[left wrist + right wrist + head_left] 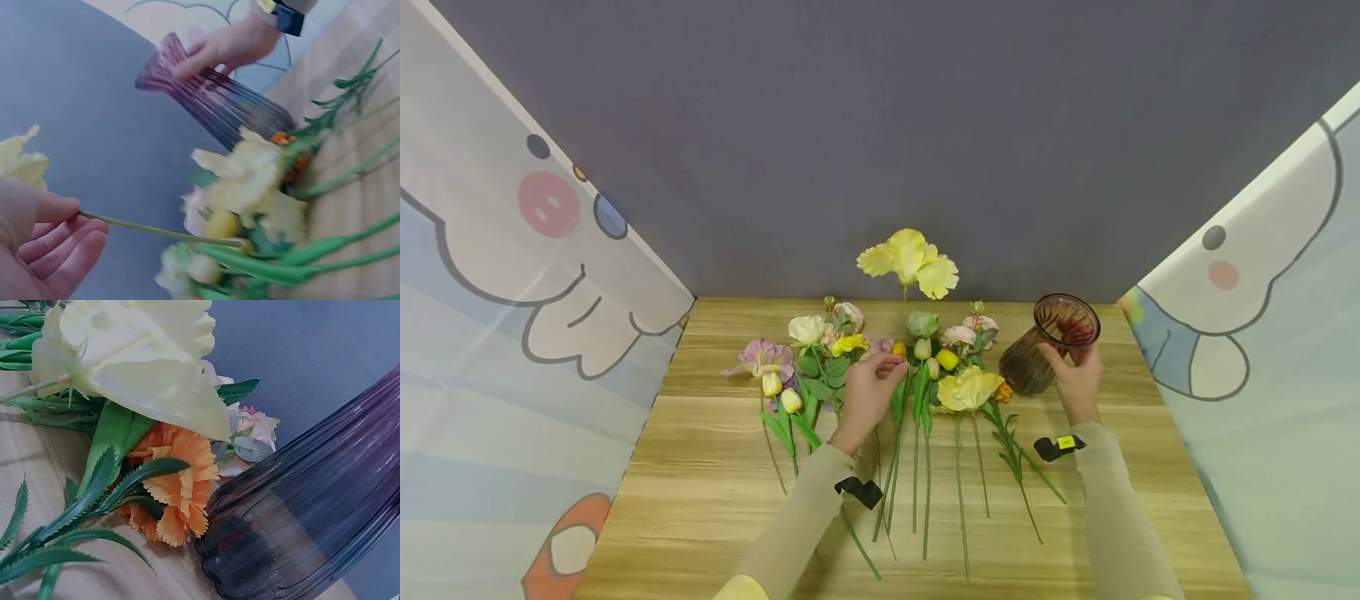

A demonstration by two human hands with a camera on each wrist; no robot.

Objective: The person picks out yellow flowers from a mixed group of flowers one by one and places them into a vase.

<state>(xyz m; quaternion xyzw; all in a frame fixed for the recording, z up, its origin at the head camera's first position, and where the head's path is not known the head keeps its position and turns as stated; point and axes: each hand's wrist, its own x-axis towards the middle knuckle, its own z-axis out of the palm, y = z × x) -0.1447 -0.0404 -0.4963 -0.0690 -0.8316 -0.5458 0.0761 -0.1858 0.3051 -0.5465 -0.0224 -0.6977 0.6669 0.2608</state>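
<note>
My left hand [871, 392] pinches the thin green stem [156, 232] of a yellow flower with ruffled petals [907, 257]. The bloom is raised above the other flowers, and the stem's lower end shows in the left wrist view. My right hand [1078, 385] grips a ribbed, purple-brown see-through vase [1028, 364] near its flared mouth. The vase is tilted, its mouth up and to the right. Its base is beside an orange carnation [181, 481]. No fingers of the right hand show in the right wrist view.
Several flowers lie on the wooden table [685, 467], stems toward me: a second ruffled yellow bloom [968, 389], white-yellow tulips [790, 401], a purple flower [765, 358], a cream rose [807, 329] and pale pink roses [958, 335]. A grey wall [880, 150] stands behind; printed cloths flank the table.
</note>
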